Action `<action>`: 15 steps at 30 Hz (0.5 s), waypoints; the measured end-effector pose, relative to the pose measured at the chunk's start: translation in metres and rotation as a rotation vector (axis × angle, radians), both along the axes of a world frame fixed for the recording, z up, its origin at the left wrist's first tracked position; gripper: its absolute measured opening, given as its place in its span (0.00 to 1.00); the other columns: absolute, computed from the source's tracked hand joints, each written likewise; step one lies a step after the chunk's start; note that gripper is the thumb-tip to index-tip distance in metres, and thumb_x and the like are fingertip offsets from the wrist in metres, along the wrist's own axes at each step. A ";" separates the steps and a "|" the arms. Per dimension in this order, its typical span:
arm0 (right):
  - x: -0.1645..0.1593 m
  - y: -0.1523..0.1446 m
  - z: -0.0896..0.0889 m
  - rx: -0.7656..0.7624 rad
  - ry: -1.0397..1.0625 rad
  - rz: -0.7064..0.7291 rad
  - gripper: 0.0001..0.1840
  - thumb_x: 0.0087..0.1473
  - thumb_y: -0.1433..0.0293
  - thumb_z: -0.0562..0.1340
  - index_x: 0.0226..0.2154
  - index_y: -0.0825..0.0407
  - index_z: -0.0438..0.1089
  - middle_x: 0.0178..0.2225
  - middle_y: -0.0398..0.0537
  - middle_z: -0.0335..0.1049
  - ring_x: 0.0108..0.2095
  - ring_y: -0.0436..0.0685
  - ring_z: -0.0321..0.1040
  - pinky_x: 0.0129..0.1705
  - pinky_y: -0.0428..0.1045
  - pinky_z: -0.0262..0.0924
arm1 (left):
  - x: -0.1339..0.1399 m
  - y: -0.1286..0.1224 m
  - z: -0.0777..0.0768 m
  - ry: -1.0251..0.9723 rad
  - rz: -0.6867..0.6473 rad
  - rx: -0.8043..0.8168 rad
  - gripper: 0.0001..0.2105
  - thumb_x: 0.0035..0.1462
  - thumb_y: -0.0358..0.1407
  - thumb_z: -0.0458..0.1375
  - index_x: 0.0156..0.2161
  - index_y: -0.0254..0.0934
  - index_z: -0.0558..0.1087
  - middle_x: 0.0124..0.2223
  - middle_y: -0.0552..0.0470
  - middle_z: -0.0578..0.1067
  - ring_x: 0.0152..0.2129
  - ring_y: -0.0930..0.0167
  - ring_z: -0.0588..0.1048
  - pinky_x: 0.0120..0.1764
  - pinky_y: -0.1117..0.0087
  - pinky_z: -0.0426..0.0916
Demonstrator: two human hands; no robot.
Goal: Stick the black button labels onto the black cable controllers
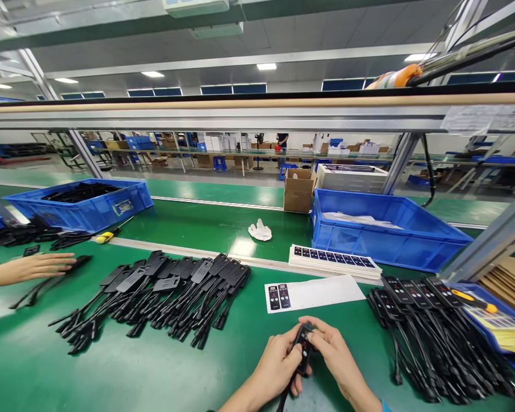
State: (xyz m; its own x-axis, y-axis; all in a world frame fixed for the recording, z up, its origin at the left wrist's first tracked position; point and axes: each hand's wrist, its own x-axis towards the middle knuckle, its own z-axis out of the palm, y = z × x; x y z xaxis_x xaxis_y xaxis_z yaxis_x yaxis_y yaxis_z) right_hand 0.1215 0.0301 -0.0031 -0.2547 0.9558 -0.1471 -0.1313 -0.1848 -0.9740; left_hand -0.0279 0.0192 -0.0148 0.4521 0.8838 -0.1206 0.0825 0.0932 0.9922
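Between my two hands is a small black controller (304, 350) with a cable hanging from its lower end and a printed label on its face. My left hand (278, 357) wraps round its body from the left. The fingers of my right hand (329, 343) pinch its upper end, thumb on the label. Just beyond my hands lies a white label sheet (321, 293) with two dark labels at its left end. To the left, a pile of black cabled controllers (175, 280) spreads over the green table; a second pile, showing labels (420, 294), lies to the right.
A stack of label sheets (335, 263) stands before a blue bin (390, 246). Another blue bin (90, 212) holds black parts, near a yellow-handled screwdriver (105, 237). A white glove (260, 230) lies farther back. A co-worker's hand (38, 268) reaches in at left.
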 end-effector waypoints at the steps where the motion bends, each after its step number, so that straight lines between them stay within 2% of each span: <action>1: 0.000 0.000 0.000 -0.001 -0.003 0.000 0.22 0.48 0.59 0.62 0.42 0.56 0.68 0.22 0.44 0.72 0.14 0.49 0.60 0.19 0.46 0.56 | 0.000 0.000 0.000 -0.001 0.001 0.000 0.21 0.61 0.36 0.43 0.58 0.38 0.61 0.27 0.52 0.77 0.12 0.78 0.71 0.12 0.83 0.61; 10: 0.002 0.002 0.000 0.029 -0.083 -0.031 0.22 0.48 0.61 0.60 0.43 0.58 0.69 0.21 0.42 0.70 0.17 0.50 0.60 0.24 0.47 0.56 | 0.001 0.001 -0.001 -0.038 -0.004 -0.003 0.19 0.61 0.37 0.44 0.55 0.36 0.64 0.27 0.51 0.77 0.11 0.78 0.70 0.12 0.83 0.61; 13: 0.003 0.001 -0.001 0.049 -0.069 -0.019 0.25 0.50 0.63 0.57 0.49 0.57 0.64 0.21 0.40 0.68 0.19 0.51 0.62 0.29 0.49 0.60 | 0.003 0.003 0.001 -0.107 0.020 -0.045 0.19 0.60 0.42 0.46 0.52 0.33 0.66 0.27 0.50 0.76 0.11 0.77 0.71 0.13 0.81 0.62; 15: 0.002 -0.001 -0.004 0.125 -0.126 -0.044 0.27 0.52 0.63 0.56 0.54 0.55 0.59 0.25 0.41 0.68 0.22 0.53 0.64 0.29 0.50 0.61 | 0.003 0.004 0.003 -0.168 0.075 -0.103 0.22 0.58 0.45 0.49 0.51 0.32 0.65 0.26 0.50 0.75 0.11 0.75 0.70 0.13 0.78 0.64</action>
State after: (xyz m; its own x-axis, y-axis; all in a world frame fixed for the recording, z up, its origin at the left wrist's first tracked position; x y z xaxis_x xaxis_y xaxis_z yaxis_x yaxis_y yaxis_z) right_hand 0.1231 0.0294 -0.0076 -0.1996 0.9783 -0.0550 -0.0118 -0.0585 -0.9982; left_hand -0.0246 0.0234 -0.0118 0.4066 0.9028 -0.1405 -0.0943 0.1944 0.9764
